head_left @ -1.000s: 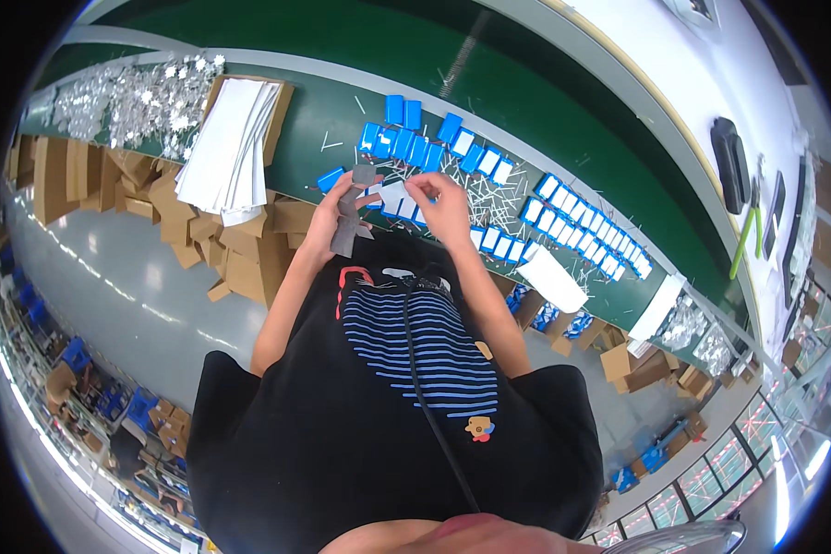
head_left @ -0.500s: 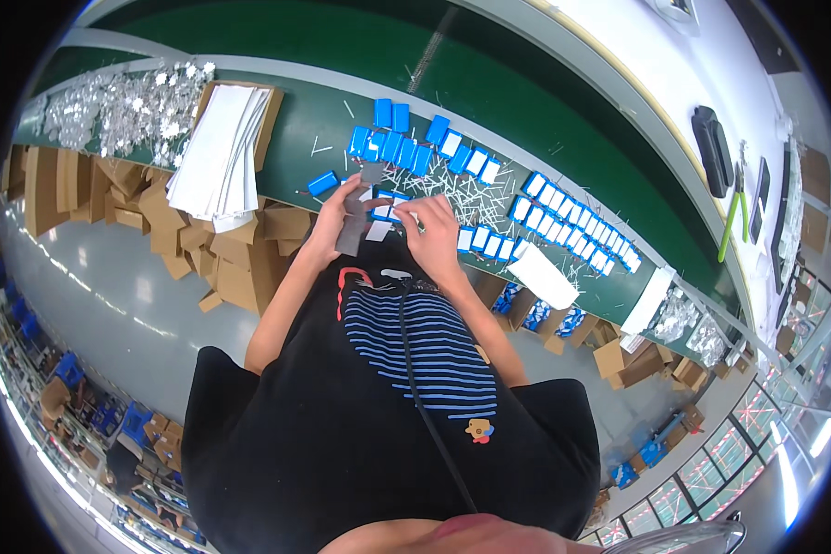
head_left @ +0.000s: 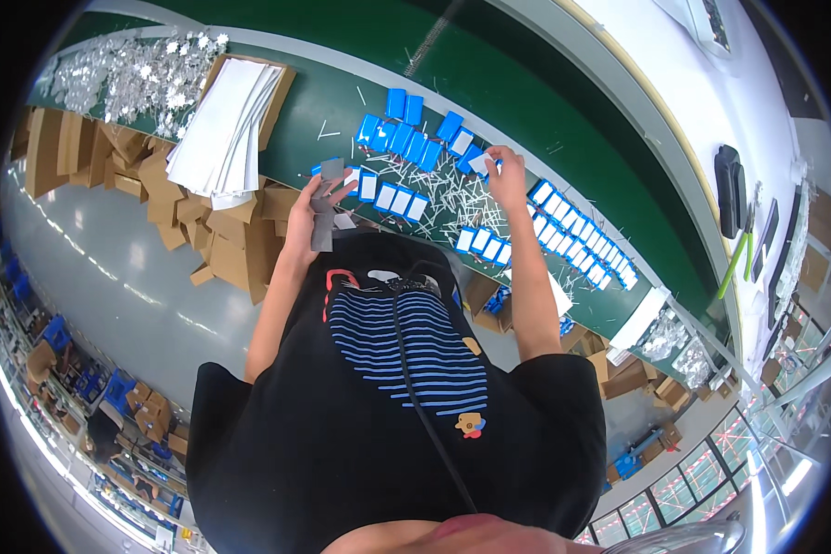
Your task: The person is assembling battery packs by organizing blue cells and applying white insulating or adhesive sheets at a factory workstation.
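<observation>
My left hand [head_left: 307, 214] holds a grey segmented strip [head_left: 323, 226] upright between its spread fingers and thumb, near the bench's front edge. A small pale piece [head_left: 344, 221] hangs beside the strip. My right hand [head_left: 508, 178] reaches out over the bench, thumb and fingertips closed at a blue battery pack with a white face [head_left: 479, 164]; the fingers partly cover it. Close to my left hand is a row of blue packs with white faces [head_left: 386, 196]. Beyond them stand plain blue packs [head_left: 400, 139].
Thin white strips [head_left: 462, 196] litter the green bench [head_left: 319, 88]. More white-faced packs [head_left: 572, 226] stand in rows at right. A box of white sheets [head_left: 226, 134] and silvery parts [head_left: 148, 83] lie at left. Cardboard boxes [head_left: 217, 254] stand below the edge. Green-handled pliers [head_left: 737, 258] hang at right.
My right hand has moved away from beside the left, outward and to the right, to the farther packs. My left hand has shifted slightly left, still holding the grey strip.
</observation>
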Action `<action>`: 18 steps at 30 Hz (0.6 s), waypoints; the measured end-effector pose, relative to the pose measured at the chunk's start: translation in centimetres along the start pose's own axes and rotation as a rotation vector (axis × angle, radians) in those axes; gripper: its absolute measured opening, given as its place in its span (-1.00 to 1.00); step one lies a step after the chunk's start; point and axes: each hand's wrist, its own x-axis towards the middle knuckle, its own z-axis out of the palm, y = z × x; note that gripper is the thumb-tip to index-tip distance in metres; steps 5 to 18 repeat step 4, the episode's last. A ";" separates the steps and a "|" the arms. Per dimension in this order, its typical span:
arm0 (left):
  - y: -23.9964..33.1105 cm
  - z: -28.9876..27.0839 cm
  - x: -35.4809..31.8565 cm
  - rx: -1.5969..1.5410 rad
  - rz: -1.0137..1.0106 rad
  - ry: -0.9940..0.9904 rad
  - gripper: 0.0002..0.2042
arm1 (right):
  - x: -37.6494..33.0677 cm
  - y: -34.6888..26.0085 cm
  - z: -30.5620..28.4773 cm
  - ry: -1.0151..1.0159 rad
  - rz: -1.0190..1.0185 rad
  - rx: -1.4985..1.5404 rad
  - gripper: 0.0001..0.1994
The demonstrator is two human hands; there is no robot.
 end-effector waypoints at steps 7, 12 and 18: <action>-0.5 -0.6 -0.6 0.007 0.025 0.033 -0.50 | 2.3 2.7 1.5 -0.199 -0.008 -0.072 -0.77; -0.5 -0.6 -0.6 0.007 0.025 0.033 -0.50 | 2.3 2.7 1.5 -0.199 -0.008 -0.072 -0.77; -0.5 -0.6 -0.6 0.007 0.025 0.033 -0.50 | 2.3 2.7 1.5 -0.199 -0.008 -0.072 -0.77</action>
